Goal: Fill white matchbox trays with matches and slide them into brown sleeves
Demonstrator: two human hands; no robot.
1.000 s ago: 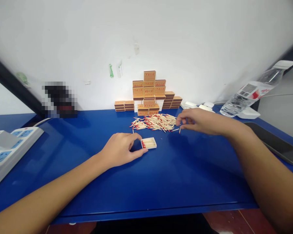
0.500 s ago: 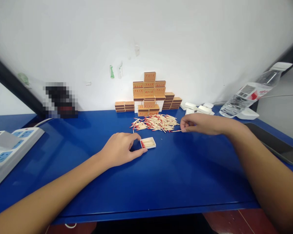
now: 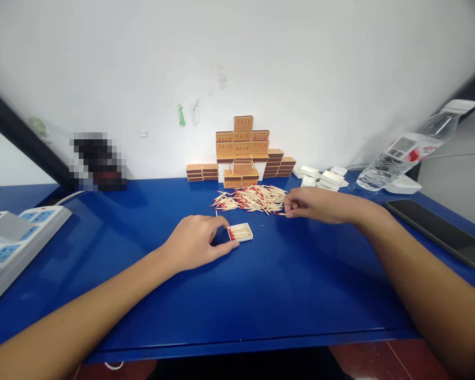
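My left hand [image 3: 198, 241] rests on the table, thumb and forefinger around the left end of a small white matchbox tray [image 3: 248, 239]. Inside the tray lies a layer of red-tipped matches [image 3: 241, 232], their heads toward my left hand. Behind it spreads a loose pile of matches [image 3: 261, 198]. At the pile's right edge is my right hand [image 3: 306, 205], its fingers curled in and closed. One stray match [image 3: 281, 214] meets my right thumb tip; whether the fingers grip it is hidden. A single match [image 3: 216, 213] sticks up behind my left hand.
Brown matchboxes [image 3: 242, 148] stand stacked against the wall. White trays [image 3: 331, 178] lie to their right, near a tilted water bottle [image 3: 404, 150]. A phone [image 3: 439, 232] lies at the right, a power strip [image 3: 43, 232] at the left. The blue table's front edge [image 3: 241, 345] is near me.
My right hand has moved slightly left, up to the pile and over the end of the stray match. The left hand and the tray have stayed in place.
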